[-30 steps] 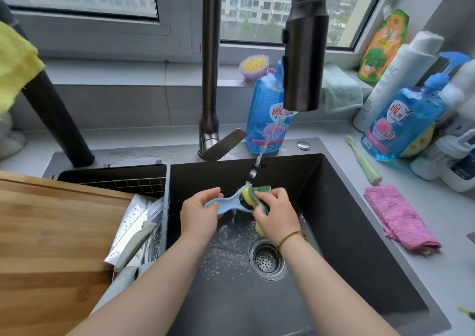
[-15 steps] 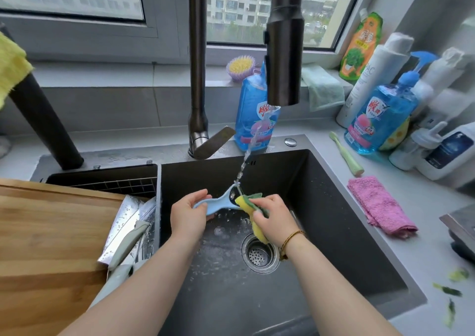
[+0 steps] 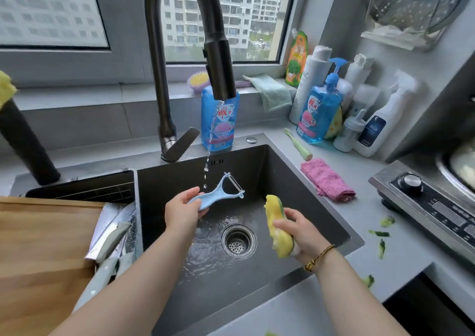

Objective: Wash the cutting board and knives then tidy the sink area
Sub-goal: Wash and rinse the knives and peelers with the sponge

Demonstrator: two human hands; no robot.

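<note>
Cutting board (image 3: 38, 245) and knives (image 3: 113, 236) resting at sink's (image 3: 282, 161) left edge, apparently already washed; peeler (image 3: 218, 194) pinched by its handle in left hand (image 3: 181, 213) over the basin, sponge (image 3: 279, 229) clutched in right hand (image 3: 303, 233), green scraps (image 3: 379, 233) along bench's (image 3: 385, 258) right edge seemingly left to tidy.

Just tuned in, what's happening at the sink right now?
A person is washing up at the sink. The left hand holds a blue peeler by its handle; the right hand grips a yellow sponge, apart from the peeler. The faucet trickles. Knives lie in the left compartment, beside the wooden cutting board.
</note>
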